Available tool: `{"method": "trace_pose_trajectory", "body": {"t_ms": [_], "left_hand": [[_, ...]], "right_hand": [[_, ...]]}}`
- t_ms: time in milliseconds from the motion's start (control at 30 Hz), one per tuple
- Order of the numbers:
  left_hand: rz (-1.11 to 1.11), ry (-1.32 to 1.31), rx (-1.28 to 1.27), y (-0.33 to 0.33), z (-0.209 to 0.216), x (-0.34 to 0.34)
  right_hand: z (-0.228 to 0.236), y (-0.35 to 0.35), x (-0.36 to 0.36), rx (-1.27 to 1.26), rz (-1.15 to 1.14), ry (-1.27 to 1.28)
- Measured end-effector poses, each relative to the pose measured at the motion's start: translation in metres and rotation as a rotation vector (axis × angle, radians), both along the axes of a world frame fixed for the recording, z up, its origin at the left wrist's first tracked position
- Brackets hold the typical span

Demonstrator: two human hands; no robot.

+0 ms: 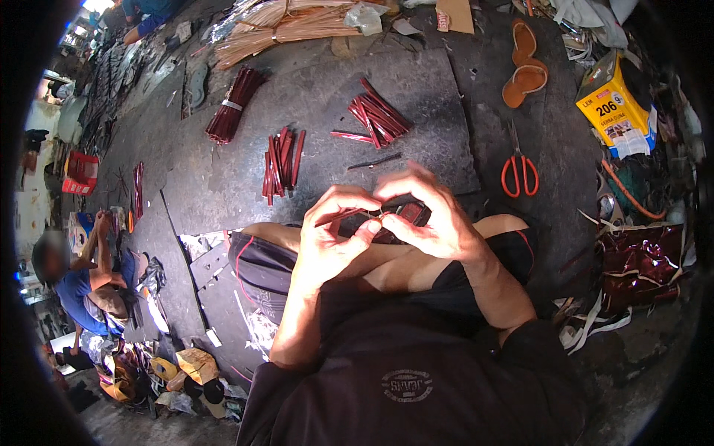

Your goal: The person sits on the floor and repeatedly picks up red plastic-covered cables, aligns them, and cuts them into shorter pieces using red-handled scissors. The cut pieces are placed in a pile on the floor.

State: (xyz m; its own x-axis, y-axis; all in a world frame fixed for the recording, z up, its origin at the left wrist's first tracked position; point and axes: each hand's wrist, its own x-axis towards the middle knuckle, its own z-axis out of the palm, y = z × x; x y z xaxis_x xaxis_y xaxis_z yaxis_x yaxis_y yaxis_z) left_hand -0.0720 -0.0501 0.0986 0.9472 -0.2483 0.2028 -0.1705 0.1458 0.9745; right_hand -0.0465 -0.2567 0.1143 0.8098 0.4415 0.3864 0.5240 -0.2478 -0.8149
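In front of my lap, my left hand (332, 230) and my right hand (433, 217) meet at their fingertips, both pinched. A narrow dark red strip (341, 215) runs across my left hand to the pinch. Its end is at the right fingertips, where some small yellowish detail shows, too small to name. Behind my right fingers sits a dark object with a red face (411, 213), partly hidden. Ahead lie a loose group of dark red strips (281, 165), a fanned pile of strips (378, 115) and a tied strip bundle (232, 108).
Orange-handled scissors (519, 175) and brown sandals (524, 70) lie to the right. Beyond them stand a yellow box (613, 104) and shiny dark red sheet material (641, 260). Pale strip bundles (279, 30) lie at the far side. Another person (89, 282) sits at left.
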Motion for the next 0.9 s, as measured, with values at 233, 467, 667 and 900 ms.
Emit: {"method": "trace_pose_trajectory", "body": {"t_ms": [233,467,667,900], "left_hand": [[-0.037,0.090,-0.056,0.002,-0.002,-0.004],[-0.022,0.026,-0.082,0.002,-0.010,-0.005],[-0.009,0.117,-0.179,-0.001,-0.010,-0.009],[0.079,0.156,-0.101,-0.001,-0.001,-0.011]], "right_hand": [[-0.004,-0.003,-0.002,0.206,0.163,0.253],[-0.008,-0.002,-0.008,0.297,0.173,0.469],[-0.009,-0.002,-0.010,0.292,0.155,0.438],[-0.010,-0.001,-0.007,0.285,0.082,0.231]]}}
